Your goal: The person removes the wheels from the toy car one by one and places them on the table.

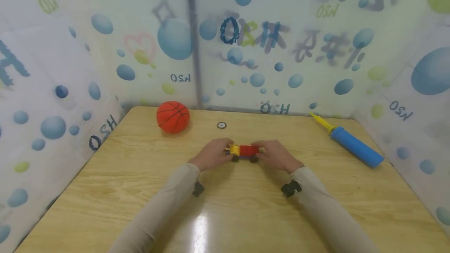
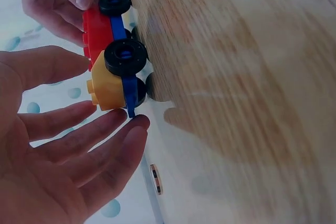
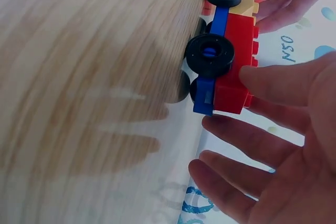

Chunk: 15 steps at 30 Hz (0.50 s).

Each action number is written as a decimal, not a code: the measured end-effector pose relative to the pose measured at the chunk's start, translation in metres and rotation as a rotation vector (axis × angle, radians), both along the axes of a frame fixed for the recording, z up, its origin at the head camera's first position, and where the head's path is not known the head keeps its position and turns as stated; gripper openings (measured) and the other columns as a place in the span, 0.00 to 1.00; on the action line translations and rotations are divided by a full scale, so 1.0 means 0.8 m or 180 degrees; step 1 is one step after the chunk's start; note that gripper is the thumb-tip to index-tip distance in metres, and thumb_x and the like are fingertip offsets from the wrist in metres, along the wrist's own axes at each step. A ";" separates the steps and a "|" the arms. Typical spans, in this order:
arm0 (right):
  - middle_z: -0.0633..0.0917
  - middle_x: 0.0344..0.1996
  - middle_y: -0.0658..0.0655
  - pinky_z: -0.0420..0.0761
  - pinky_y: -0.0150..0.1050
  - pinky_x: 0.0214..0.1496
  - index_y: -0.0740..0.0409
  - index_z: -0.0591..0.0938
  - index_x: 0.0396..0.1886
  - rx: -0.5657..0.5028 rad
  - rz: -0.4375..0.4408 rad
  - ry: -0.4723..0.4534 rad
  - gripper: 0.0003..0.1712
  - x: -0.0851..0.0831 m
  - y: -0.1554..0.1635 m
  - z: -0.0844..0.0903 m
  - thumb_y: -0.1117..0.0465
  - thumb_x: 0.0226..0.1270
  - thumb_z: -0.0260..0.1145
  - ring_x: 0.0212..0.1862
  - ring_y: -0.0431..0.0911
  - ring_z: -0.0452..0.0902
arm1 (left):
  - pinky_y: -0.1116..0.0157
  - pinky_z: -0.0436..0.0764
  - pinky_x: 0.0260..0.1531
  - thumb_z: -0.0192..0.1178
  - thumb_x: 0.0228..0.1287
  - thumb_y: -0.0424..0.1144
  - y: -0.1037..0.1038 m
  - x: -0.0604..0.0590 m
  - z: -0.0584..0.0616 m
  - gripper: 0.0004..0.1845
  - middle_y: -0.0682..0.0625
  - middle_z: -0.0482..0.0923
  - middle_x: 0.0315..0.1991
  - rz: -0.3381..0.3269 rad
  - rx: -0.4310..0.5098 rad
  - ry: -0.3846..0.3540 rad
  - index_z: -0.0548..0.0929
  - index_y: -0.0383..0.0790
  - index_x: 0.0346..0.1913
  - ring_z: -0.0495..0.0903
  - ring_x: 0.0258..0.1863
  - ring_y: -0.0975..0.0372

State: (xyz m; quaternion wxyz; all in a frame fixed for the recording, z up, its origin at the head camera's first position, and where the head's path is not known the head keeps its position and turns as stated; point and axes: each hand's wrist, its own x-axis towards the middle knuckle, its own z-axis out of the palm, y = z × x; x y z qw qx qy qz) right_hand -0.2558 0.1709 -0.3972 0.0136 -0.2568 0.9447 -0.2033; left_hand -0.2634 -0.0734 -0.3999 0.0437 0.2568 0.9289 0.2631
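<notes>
- Pale walls printed with blue and green bubbles and lettering stand around a wooden table
- Near the table's middle, upright on its black wheels, is a toy truck with a yellow front block, a red rear block and a blue base
- The person's left hand holds the yellow front end, thumb and fingers bent around it
- The right hand holds the red rear end between thumb and fingers, lower fingers spread
- Beyond the left hand lie an orange ball and a small round dial
- Well to the right lies a blue pump with a yellow tip
</notes>
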 end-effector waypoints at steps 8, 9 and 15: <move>0.87 0.53 0.63 0.81 0.54 0.61 0.64 0.83 0.57 0.0032 0.0029 0.0128 0.18 -0.003 0.000 0.001 0.66 0.67 0.66 0.56 0.58 0.84 | 0.54 0.82 0.58 0.64 0.65 0.36 0.004 -0.003 -0.002 0.21 0.38 0.84 0.54 -0.0089 -0.0056 0.0168 0.79 0.32 0.59 0.84 0.55 0.50; 0.88 0.53 0.63 0.82 0.54 0.60 0.64 0.83 0.56 0.0041 0.0037 0.0140 0.18 -0.003 0.000 0.002 0.66 0.67 0.66 0.56 0.58 0.84 | 0.54 0.83 0.57 0.64 0.65 0.36 0.005 -0.004 -0.002 0.21 0.38 0.84 0.54 -0.0085 -0.0084 0.0171 0.79 0.32 0.59 0.84 0.54 0.50; 0.89 0.48 0.62 0.84 0.53 0.56 0.63 0.85 0.51 0.0143 0.0042 0.0206 0.15 -0.006 -0.001 0.003 0.67 0.66 0.67 0.51 0.56 0.86 | 0.55 0.83 0.55 0.65 0.65 0.37 0.010 -0.005 -0.005 0.20 0.40 0.85 0.53 -0.0057 -0.0196 0.0221 0.80 0.33 0.58 0.84 0.52 0.52</move>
